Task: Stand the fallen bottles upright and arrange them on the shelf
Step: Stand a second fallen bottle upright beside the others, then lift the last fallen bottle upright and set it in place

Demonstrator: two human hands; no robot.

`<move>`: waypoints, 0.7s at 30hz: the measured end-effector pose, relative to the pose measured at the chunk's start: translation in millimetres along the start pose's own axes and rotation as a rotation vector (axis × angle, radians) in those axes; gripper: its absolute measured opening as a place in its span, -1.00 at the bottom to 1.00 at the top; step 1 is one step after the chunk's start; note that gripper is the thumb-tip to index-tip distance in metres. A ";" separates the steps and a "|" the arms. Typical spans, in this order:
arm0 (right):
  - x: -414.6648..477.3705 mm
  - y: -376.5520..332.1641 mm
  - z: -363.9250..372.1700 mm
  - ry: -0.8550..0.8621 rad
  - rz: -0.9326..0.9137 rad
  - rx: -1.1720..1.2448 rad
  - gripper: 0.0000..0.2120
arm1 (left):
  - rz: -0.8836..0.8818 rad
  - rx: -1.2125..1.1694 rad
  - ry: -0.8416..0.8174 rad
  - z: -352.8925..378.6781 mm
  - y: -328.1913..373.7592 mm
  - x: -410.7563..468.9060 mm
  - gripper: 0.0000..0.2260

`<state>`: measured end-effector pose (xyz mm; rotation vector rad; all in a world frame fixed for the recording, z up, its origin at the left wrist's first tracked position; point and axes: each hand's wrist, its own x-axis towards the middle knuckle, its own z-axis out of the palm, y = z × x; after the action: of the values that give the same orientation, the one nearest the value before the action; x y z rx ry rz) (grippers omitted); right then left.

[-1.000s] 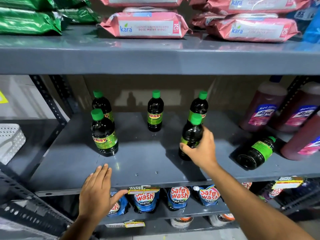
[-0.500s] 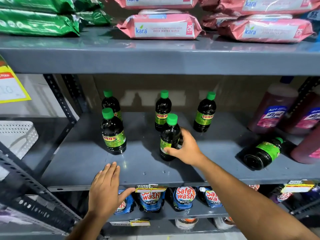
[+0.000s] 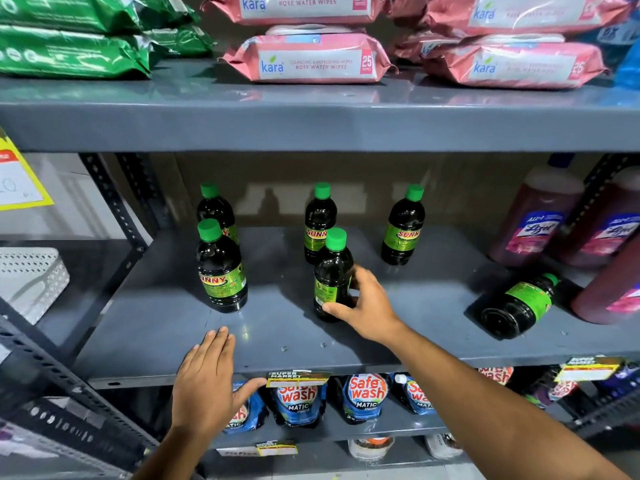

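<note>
- Setting the held bottle (image 3: 331,277) down squarely is your step here: your right hand (image 3: 367,308) is curled around its lower body, thumb across the front near the base, fingers round the right side, and the bottle stands upright on the middle shelf (image 3: 156,327), just in front of the middle back bottle (image 3: 319,223).
- Line it up with the front-left bottle (image 3: 220,268) so the front row matches the back one; judge the gap against the back-right bottle (image 3: 402,226), which has no partner in front yet.
- Turn the label forward before you let go; at present the bottle shows mostly small print and a barcode-like patch, not the brand name.
- Loosen your grip only once the base sits flat; a tall, narrow bottle like this probably tips easily.
- Your left hand (image 3: 207,382) lies flat and open on the shelf's front edge, fingers together, holding nothing; it looks well placed for steadying you.
- One fallen bottle (image 3: 517,306) lies on its side at the right, base toward you, beside the reddish "Lizol" bottles (image 3: 535,220); it likely comes next.
- Labels on the green-capped bottles read "SUNNY".
- Pink packs (image 3: 311,57) on the upper shelf read "kara", "ROSE WATER WIPES" and "25".
- Pouches (image 3: 363,396) below read "Safe wash MATIC"; the shelf tag (image 3: 298,377) reads "SUPER MARKET".
</note>
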<state>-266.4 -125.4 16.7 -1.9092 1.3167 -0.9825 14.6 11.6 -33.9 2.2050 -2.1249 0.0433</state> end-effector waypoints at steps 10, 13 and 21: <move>-7.7 20.0 -74.0 0.365 0.144 -0.157 -0.26 | 0.026 -0.003 0.024 5.7 -2.1 1.0 -0.10; -12.7 46.1 -141.6 0.633 0.459 -0.537 -0.36 | 0.032 -0.003 0.037 5.3 -1.5 1.1 -0.09; -39.7 104.7 -225.1 0.606 1.152 -0.287 0.04 | 0.049 0.025 0.042 4.8 -3.2 1.1 -0.07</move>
<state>-516.1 -137.4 43.4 -0.6631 2.5449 -0.7388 17.7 10.3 -38.8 2.1450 -2.1682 0.1197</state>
